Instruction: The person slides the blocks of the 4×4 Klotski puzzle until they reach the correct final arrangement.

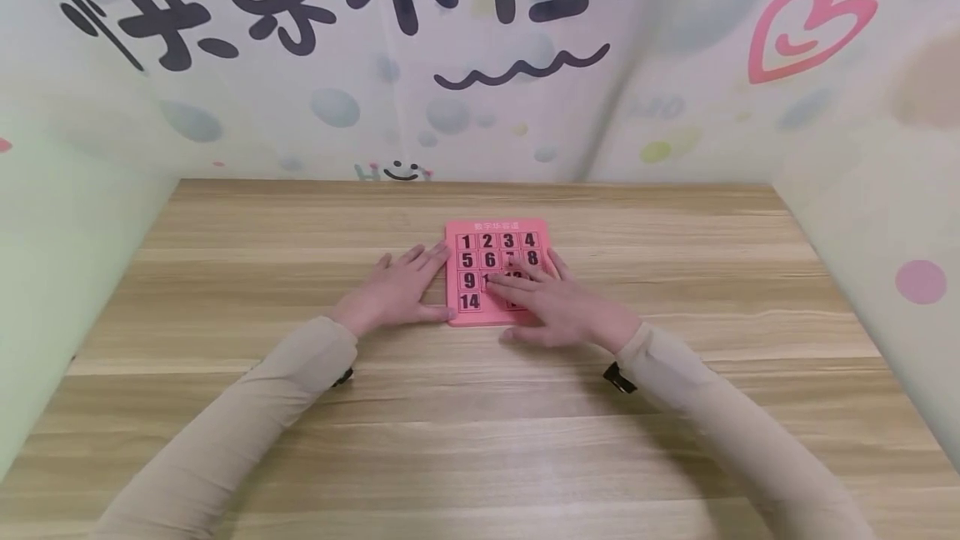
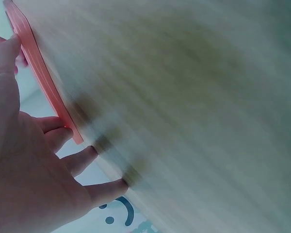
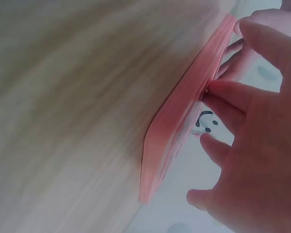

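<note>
A pink sliding number puzzle [image 1: 497,226] lies flat on the wooden table, its black-numbered tiles facing up. The tiles 1 to 6, 8, 9 and 14 read plainly; a tile-less slot shows right of 14. My left hand [image 1: 390,294] rests at the puzzle's left side, thumb by the lower corner and fingers spread along the edge. In the left wrist view, thumb and forefinger touch the puzzle's side [image 2: 41,68]. My right hand [image 1: 558,311] reaches over the lower right, extended fingertips on the middle tiles. It hides several tiles there.
The wooden table [image 1: 480,440] stretches around the puzzle. Behind it rises a pale wall covering [image 1: 525,127] with large black characters and coloured dots. Further pale walls [image 1: 862,190] border the right and left sides.
</note>
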Demonstrator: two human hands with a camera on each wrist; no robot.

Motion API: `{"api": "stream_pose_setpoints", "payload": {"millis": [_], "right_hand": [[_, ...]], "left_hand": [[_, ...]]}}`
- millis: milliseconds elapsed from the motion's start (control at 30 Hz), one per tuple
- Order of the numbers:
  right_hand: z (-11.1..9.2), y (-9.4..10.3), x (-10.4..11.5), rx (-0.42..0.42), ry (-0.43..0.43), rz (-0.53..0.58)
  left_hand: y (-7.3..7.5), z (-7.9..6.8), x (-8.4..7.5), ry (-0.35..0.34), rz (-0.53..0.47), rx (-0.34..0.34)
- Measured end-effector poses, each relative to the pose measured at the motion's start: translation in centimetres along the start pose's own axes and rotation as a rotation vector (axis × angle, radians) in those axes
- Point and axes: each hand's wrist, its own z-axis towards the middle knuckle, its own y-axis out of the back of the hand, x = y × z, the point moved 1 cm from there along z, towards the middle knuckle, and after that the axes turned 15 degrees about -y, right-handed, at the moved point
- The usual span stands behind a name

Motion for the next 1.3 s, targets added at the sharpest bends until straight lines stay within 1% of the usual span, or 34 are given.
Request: {"api": "stream_pose_setpoints", "payload": {"millis": [67, 133, 233, 267, 333, 500, 567, 667, 800, 933, 1000, 1200, 1300], "right_hand": [[-0.4, 0.0, 0.1, 0.012, 0.014, -0.018], [-1.0, -0.1, 0.2, 0.015, 0.049, -0.022], [-1.7, -0.2, 0.2, 0.008, 0.098, 0.003], [-1.8, -0.3, 0.1, 0.004, 0.099, 0.018], [-2.0, -0.3, -0.2, -0.015, 0.071, 0.04], [-1.7, -0.3, -1.0, -0.058, -0.076, 0.03], [-1.4, -0.3, -1.0, -0.052, -0.093, 0.032], [-0.8, -0.4, -0.6, -0.038, -0.07, 0.053], [-0.2, -0.4, 0.1, -0.018, -0.019, 0.065], [-0.6, -0.6, 0.2, -0.008, 0.059, 0.046], [-1.0, -0.6, 0.1, -0.01, 0.083, 0.038], [-2.0, -0.4, -0.6, 0.009, 0.058, 0.061], [-2.3, -0.4, -1.0, 0.004, 0.06, 0.06]], "left_hand": [[0.0, 0.1, -0.1, -0.001, 0.003, -0.002], [0.0, 0.1, -0.1, -0.004, 0.005, -0.009], [-0.1, 0.1, -0.1, -0.003, 0.009, -0.014], [-0.2, 0.1, 0.0, -0.004, 0.007, -0.015], [-0.2, 0.2, 0.0, -0.002, 0.003, -0.01], [-0.2, 0.1, -0.1, -0.005, -0.01, -0.01], [-0.2, 0.1, -0.1, -0.003, -0.009, -0.012], [-0.2, 0.2, 0.0, 0.001, -0.006, -0.011], [-0.2, 0.1, 0.0, 0.001, -0.003, -0.015], [-0.2, 0.1, -0.1, -0.003, -0.001, -0.016], [-0.2, 0.1, -0.1, 0.0, -0.001, -0.012], [-0.1, 0.1, 0.0, 0.003, -0.001, -0.011], [-0.1, 0.2, 0.0, 0.002, -0.012, -0.011]]}}
